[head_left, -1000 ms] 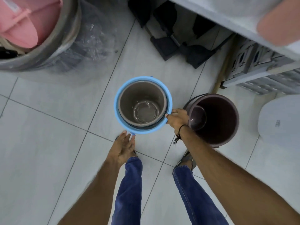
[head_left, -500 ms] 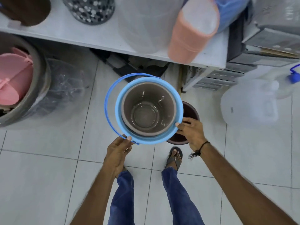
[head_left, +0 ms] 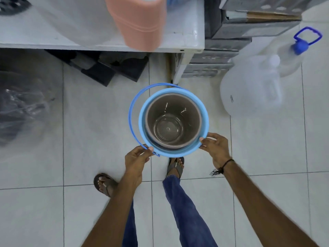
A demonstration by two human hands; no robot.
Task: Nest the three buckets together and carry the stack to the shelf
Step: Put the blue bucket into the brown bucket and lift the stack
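Blue bucket (head_left: 203, 111), glossy grey bucket (head_left: 188, 111) nested inside, thin handle (head_left: 132, 111) down.

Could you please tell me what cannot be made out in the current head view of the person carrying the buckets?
- Third bucket: only the blue bucket and the grey bucket nested in it show; the blue wall may hide another.
- Fingers of the left hand and right hand: partly hidden under the bucket rim.
- Peach container on the shelf: blurred, top cut off by the frame edge.
- Contents of the plastic bag: too dark.
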